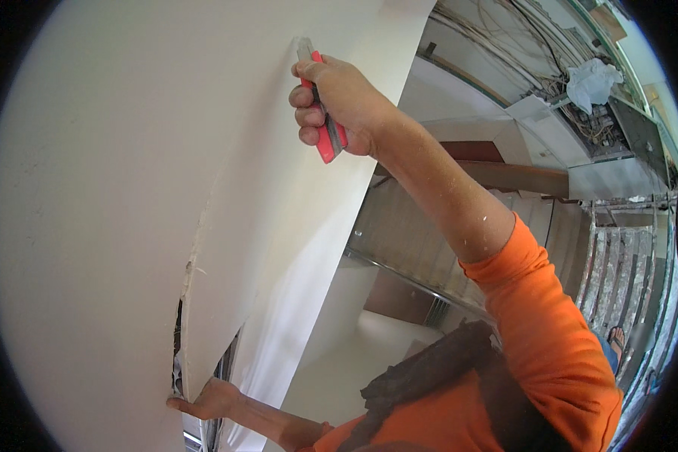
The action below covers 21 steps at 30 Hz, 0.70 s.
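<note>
My right hand is closed around a red and grey utility knife, held with its tip end up against a large white wall panel. A faint scored line runs down the panel below the knife to a dark, ragged slit. Low on the panel, my left hand grips the bottom of a cut strip of panel between that slit and a second gap. Its thumb reaches left across the slit's lower end, while some of its fingers are hidden behind the strip.
Right of the panel's edge are wooden boards and a metal rail. Loose cables, a white plastic bag and an open box of wires lie at upper right. A sandalled foot shows near slatted scaffolding.
</note>
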### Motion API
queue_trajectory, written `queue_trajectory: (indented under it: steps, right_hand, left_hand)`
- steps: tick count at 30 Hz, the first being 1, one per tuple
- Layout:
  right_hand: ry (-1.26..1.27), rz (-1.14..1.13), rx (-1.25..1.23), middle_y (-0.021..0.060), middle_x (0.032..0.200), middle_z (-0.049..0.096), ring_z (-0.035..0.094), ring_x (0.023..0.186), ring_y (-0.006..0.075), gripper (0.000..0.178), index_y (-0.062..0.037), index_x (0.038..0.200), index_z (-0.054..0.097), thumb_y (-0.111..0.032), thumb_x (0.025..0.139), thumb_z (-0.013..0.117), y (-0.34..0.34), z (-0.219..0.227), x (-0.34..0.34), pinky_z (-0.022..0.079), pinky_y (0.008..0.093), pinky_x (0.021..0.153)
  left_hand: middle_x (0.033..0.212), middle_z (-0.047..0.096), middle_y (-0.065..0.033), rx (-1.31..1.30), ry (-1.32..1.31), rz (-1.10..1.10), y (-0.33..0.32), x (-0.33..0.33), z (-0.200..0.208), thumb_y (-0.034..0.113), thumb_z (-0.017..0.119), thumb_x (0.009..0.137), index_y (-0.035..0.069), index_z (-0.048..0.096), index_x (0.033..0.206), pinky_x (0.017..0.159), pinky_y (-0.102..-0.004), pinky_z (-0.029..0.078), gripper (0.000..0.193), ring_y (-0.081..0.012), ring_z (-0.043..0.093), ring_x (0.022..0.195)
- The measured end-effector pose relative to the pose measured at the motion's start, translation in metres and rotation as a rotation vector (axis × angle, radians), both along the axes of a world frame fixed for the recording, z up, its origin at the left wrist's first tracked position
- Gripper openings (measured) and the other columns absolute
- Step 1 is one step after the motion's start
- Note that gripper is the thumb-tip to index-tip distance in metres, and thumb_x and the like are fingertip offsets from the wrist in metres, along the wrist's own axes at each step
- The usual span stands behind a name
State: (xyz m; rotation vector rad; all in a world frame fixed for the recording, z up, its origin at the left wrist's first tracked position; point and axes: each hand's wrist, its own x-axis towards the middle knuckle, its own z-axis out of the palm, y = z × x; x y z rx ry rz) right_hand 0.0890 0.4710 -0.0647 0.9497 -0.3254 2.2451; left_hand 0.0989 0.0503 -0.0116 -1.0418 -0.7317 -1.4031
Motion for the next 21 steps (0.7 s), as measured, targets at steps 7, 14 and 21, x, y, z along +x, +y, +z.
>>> queue_trajectory:
  steps: [7, 14, 21]
  right_hand:
    - [-0.033, -0.198, -0.121, 0.0025, 0.078, 0.051, 0.051, 0.056, 0.0149, 0.018, -0.0124, 0.116, 0.048, -0.026, 0.104, 0.052, 0.025, -0.047, -0.075, 0.051, 0.0367, 0.048]
    - [-0.420, -0.543, -0.165, 0.0005, 0.071, 0.053, 0.052, 0.047, 0.0139, 0.018, -0.0083, 0.110, 0.054, -0.025, 0.103, 0.052, -0.036, -0.186, -0.044, 0.049, 0.0336, 0.043]
    - [-1.757, -0.536, -0.029, 0.0143, 0.097, 0.074, 0.072, 0.074, 0.0292, 0.041, -0.0179, 0.129, 0.065, -0.043, 0.100, 0.051, -0.110, -0.535, -0.062, 0.056, 0.0485, 0.073]
  left_hand:
    - [0.162, 0.038, -0.0171, -0.080, -0.239, -0.146, 0.008, -0.094, 0.003, 0.050, 0.055, 0.102, 0.001, 0.035, 0.157, 0.125, -0.0470, 0.025, 0.076, -0.0340, 0.037, 0.147]
    - [0.159, 0.042, -0.0172, -0.456, -0.597, -0.110, 0.037, -0.134, -0.152, 0.049, 0.056, 0.102, 0.002, 0.039, 0.155, 0.122, -0.0475, 0.028, 0.073, -0.0332, 0.041, 0.144]
    - [0.156, 0.045, -0.0173, -0.561, -0.919, -0.265, 0.057, -0.151, -0.248, 0.048, 0.056, 0.102, 0.002, 0.042, 0.152, 0.120, -0.0480, 0.031, 0.070, -0.0324, 0.045, 0.141]
